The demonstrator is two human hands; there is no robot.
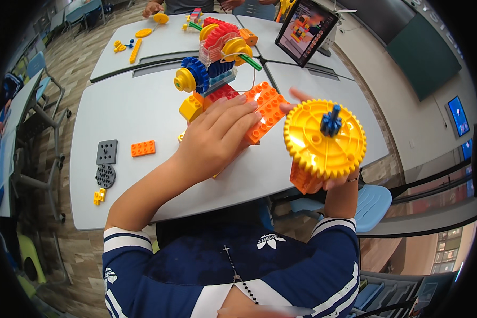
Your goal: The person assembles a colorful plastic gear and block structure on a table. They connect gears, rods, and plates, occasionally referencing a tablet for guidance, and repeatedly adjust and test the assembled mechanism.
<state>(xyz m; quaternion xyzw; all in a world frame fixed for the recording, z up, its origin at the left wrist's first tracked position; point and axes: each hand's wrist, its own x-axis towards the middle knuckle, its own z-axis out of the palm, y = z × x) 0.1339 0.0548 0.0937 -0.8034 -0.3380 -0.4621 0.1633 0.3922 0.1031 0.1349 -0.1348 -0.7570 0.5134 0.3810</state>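
Observation:
A toy-brick model (267, 108) stands on the table before me, with orange studded bricks on its near right side. My left hand (220, 127) lies over it, fingers wrapped across the orange bricks; its thumb is hidden. Higher up, the model carries a red gear (221, 35), a blue gear (196, 74), yellow wheels (237, 50) and green axles. On the right, a large yellow gear (307, 151) with a blue axle piece (331, 122) in its middle is raised off the table, an orange brick (302, 177) beneath it. My right hand (334, 183), mostly covered by the gear, grips this part.
Left on the table lie a grey square plate (107, 152), a grey round plate (105, 176), an orange brick (143, 149) and small yellow pieces (99, 196). A tablet (306, 29) stands at the far right. Across the table, another person's hand (152, 8) is near yellow parts (143, 33).

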